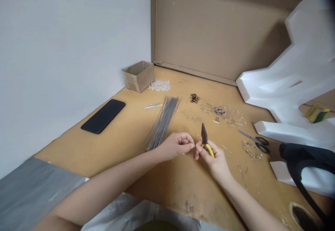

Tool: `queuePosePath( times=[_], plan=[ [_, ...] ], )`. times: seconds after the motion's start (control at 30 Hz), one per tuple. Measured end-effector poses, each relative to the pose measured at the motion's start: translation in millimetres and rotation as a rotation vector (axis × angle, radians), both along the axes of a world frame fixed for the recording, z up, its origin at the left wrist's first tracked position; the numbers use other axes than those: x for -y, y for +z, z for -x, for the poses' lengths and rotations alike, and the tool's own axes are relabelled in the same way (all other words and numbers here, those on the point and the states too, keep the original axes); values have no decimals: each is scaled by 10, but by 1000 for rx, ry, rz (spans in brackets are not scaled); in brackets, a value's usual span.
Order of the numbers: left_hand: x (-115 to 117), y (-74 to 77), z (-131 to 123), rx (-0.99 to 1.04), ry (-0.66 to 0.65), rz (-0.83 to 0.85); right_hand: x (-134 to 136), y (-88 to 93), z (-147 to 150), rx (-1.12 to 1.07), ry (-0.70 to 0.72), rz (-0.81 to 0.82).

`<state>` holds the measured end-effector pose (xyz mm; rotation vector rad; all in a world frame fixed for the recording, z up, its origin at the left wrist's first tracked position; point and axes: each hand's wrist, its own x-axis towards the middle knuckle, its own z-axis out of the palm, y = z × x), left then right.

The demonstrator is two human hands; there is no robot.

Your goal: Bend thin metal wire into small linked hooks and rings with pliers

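Note:
My left hand is closed in a pinch near the middle of the table, its fingertips meeting those of my right hand. Whatever sits between them is too small to name. A pair of pliers with dark jaws and yellow handles rests in my right hand, jaws pointing away from me. The thumb and finger of that hand also pinch at the tiny piece. Just beyond my left wrist lies a bundle of thin grey wires. Small black rings and a tangle of bent wire pieces lie farther back.
On the left are a black phone and a small cardboard box with clear beads beside it. Scissors and wire loops lie right. White foam borders the right side; a cardboard panel stands behind.

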<state>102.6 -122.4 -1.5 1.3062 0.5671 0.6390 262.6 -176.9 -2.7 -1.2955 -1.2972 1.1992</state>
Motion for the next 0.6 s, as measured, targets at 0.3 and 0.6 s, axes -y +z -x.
queuePosePath(
  times=[0.3,0.6],
  plan=[
    [-79,-86,4,-66,46,-41,-17,-39,-9,-61,-1,11],
    [-16,-27,-15,-36,72,-41,-11,-4,12,-77,21,-10]
  ],
)
